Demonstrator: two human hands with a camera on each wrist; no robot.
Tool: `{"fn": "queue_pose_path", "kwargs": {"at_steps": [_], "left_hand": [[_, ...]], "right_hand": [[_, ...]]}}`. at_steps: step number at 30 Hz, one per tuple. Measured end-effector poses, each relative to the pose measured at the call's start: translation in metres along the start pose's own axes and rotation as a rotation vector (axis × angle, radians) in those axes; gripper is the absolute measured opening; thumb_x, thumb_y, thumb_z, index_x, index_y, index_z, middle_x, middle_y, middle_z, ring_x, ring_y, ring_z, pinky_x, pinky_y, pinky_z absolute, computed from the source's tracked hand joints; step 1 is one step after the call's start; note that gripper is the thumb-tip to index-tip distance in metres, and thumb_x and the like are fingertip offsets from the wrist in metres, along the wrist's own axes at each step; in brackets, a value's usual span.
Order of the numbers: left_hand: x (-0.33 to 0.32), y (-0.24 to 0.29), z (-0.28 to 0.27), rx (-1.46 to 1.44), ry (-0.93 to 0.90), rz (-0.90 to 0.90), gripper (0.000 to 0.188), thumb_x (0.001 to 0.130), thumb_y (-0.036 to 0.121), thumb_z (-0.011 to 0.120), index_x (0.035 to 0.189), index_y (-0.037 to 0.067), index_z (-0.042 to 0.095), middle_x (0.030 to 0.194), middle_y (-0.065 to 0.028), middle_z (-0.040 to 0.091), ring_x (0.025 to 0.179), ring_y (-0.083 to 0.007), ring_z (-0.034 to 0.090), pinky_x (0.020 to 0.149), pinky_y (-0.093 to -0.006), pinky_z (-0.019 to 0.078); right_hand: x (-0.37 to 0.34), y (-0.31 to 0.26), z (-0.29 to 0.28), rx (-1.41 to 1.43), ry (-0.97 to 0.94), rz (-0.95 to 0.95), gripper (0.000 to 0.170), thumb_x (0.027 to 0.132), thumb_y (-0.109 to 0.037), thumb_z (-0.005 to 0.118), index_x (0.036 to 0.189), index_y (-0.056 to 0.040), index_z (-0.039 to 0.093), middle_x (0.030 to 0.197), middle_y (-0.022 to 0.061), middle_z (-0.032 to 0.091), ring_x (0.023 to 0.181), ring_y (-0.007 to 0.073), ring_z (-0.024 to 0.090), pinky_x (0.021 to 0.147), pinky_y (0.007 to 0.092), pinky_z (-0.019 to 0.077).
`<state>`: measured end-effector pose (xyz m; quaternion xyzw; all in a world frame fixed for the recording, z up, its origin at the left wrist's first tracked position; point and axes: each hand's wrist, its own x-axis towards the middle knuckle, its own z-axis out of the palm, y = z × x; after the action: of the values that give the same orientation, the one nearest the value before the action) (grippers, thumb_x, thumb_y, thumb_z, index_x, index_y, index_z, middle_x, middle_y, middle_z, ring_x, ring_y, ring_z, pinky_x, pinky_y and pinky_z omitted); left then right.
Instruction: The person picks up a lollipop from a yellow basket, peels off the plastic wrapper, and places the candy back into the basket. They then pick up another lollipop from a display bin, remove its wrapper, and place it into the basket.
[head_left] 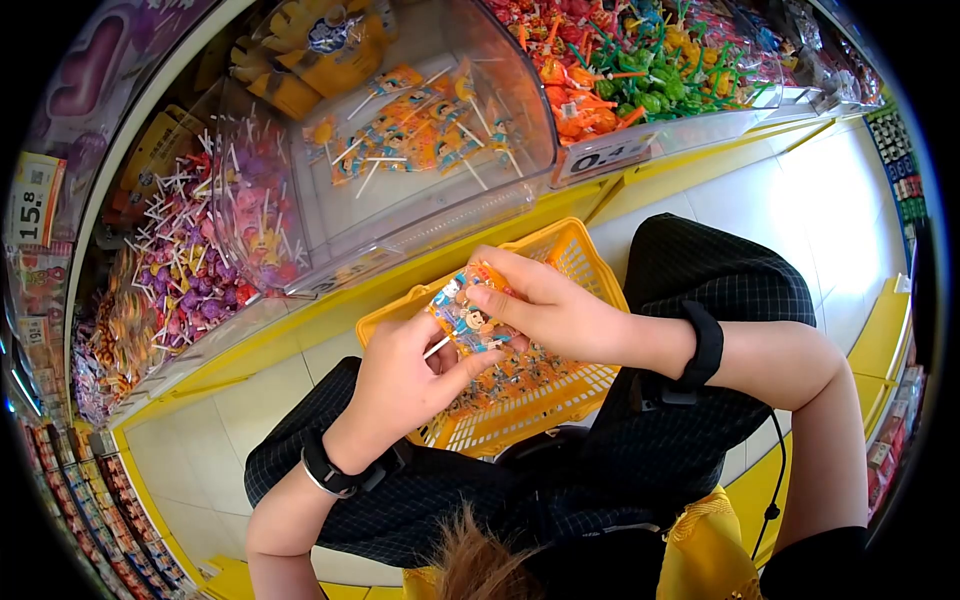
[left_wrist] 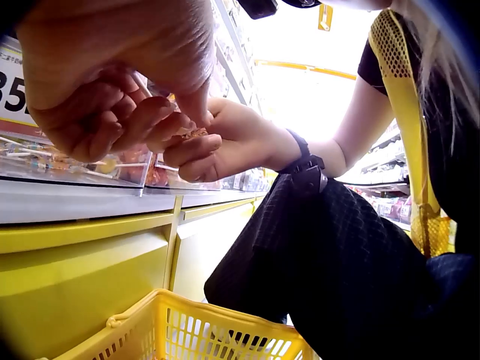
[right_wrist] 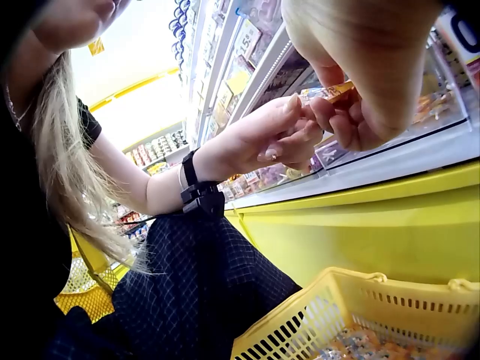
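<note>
Both hands meet above a yellow basket (head_left: 572, 408) in the head view. Between them is a lollipop in an orange and blue printed wrapper (head_left: 470, 318), its white stick (head_left: 436, 347) pointing down to the left. The left hand (head_left: 405, 375) pinches the wrapper's lower left part near the stick. Thumb and fingers of the right hand (head_left: 550, 310) pinch its upper right part. In the right wrist view a strip of the orange wrapper (right_wrist: 337, 92) shows between the fingertips. Many similar wrapped lollipops (right_wrist: 375, 343) lie inside the basket, below the hands.
Beyond the basket, a clear bin (head_left: 330, 215) holds similar lollipops (head_left: 430, 125). Purple lollipops (head_left: 195, 275) fill the bin at left; red, orange and green ones (head_left: 650, 90) are at upper right. A yellow shelf front (left_wrist: 82, 277) stands beside the basket. The person's knees flank it.
</note>
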<state>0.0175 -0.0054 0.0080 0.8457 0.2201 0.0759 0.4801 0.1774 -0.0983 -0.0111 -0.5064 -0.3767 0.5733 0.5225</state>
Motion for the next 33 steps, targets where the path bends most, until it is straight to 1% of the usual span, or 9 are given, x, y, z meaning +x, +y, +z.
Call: {"fn": "queue_pose_path", "kwargs": {"at_steps": [6,9,12,15,17,20,23,26,33], "left_hand": [[0.001,0.001,0.0,0.04,0.029,-0.009,0.023,0.091,0.019,0.055,0.08,0.0,0.061,0.051,-0.0056,0.052,0.042,-0.0122,0.045,0.044,-0.0265,0.0363],[0.0,-0.005,0.0,-0.049,0.042,-0.129,0.027,0.092,0.02,0.053,0.078,-0.001,0.06,0.051,-0.0068,0.052,0.042,-0.0139,0.045,0.044,-0.0274,0.0364],[0.0,-0.008,0.0,-0.038,0.05,-0.077,0.03,0.094,0.022,0.05,0.078,-0.001,0.06,0.05,-0.0045,0.051,0.043,-0.0106,0.046,0.044,-0.0259,0.0373],[0.001,-0.001,-0.002,-0.215,0.004,-0.227,0.031,0.095,0.023,0.049,0.077,0.0,0.061,0.051,-0.0006,0.051,0.045,-0.006,0.046,0.043,-0.0233,0.0366],[0.002,-0.001,-0.004,-0.417,-0.033,-0.287,0.036,0.095,0.028,0.046,0.073,0.003,0.058,0.051,0.0016,0.048,0.04,-0.0034,0.04,0.039,-0.0197,0.0298],[0.002,-0.004,-0.009,-0.45,-0.098,-0.316,0.033,0.096,0.03,0.046,0.081,0.004,0.06,0.055,0.003,0.05,0.046,-0.0027,0.042,0.043,-0.0191,0.0332],[0.001,-0.01,-0.009,-0.453,-0.144,-0.306,0.035,0.096,0.033,0.044,0.08,0.005,0.058,0.055,0.0032,0.049,0.047,-0.0026,0.042,0.044,-0.0183,0.0327],[0.002,-0.009,-0.007,-0.429,-0.131,-0.284,0.038,0.097,0.034,0.041,0.076,0.006,0.056,0.052,0.0027,0.046,0.046,-0.004,0.042,0.044,-0.0189,0.0323],[0.002,-0.01,-0.008,-0.436,-0.16,-0.27,0.038,0.096,0.037,0.043,0.079,0.006,0.056,0.055,0.0031,0.049,0.049,-0.0028,0.044,0.046,-0.0183,0.0334]], "right_hand": [[-0.006,-0.007,0.001,-0.144,-0.088,0.044,0.016,0.096,-0.018,0.044,0.096,-0.0023,0.043,0.062,0.0048,0.053,0.057,0.0115,0.051,0.053,0.0287,0.0423],[-0.009,-0.006,0.003,-0.141,-0.094,0.037,0.016,0.096,-0.019,0.042,0.096,-0.0022,0.043,0.064,0.0074,0.055,0.059,0.0172,0.054,0.057,0.0321,0.0435],[-0.008,-0.005,0.004,-0.167,-0.081,0.019,0.015,0.094,-0.017,0.044,0.097,-0.0021,0.043,0.066,0.0102,0.058,0.063,0.0215,0.059,0.059,0.0338,0.0451],[-0.008,-0.003,0.003,-0.287,-0.072,-0.096,0.016,0.092,-0.015,0.049,0.099,-0.0021,0.044,0.07,0.0122,0.06,0.069,0.0233,0.062,0.062,0.0344,0.0467],[-0.008,-0.004,0.003,-0.282,-0.045,-0.157,0.018,0.088,-0.013,0.054,0.101,-0.0019,0.046,0.074,0.0132,0.062,0.073,0.0239,0.064,0.065,0.034,0.0478],[-0.006,0.0,0.001,-0.252,-0.027,-0.169,0.024,0.085,-0.014,0.059,0.102,-0.0016,0.047,0.079,0.0152,0.062,0.077,0.0286,0.063,0.068,0.0354,0.048],[-0.006,0.0,-0.001,-0.436,0.021,-0.27,0.031,0.08,-0.015,0.065,0.103,-0.0013,0.048,0.086,0.0182,0.06,0.083,0.0348,0.061,0.072,0.0373,0.0475],[-0.006,0.003,-0.001,-0.429,0.02,-0.258,0.037,0.077,-0.017,0.068,0.103,-0.0012,0.047,0.089,0.0205,0.059,0.088,0.0392,0.058,0.074,0.0388,0.0468],[-0.007,0.003,0.001,-0.484,0.049,-0.312,0.04,0.076,-0.019,0.07,0.102,-0.0005,0.047,0.089,0.0214,0.059,0.087,0.0403,0.058,0.072,0.0395,0.0468]]}}
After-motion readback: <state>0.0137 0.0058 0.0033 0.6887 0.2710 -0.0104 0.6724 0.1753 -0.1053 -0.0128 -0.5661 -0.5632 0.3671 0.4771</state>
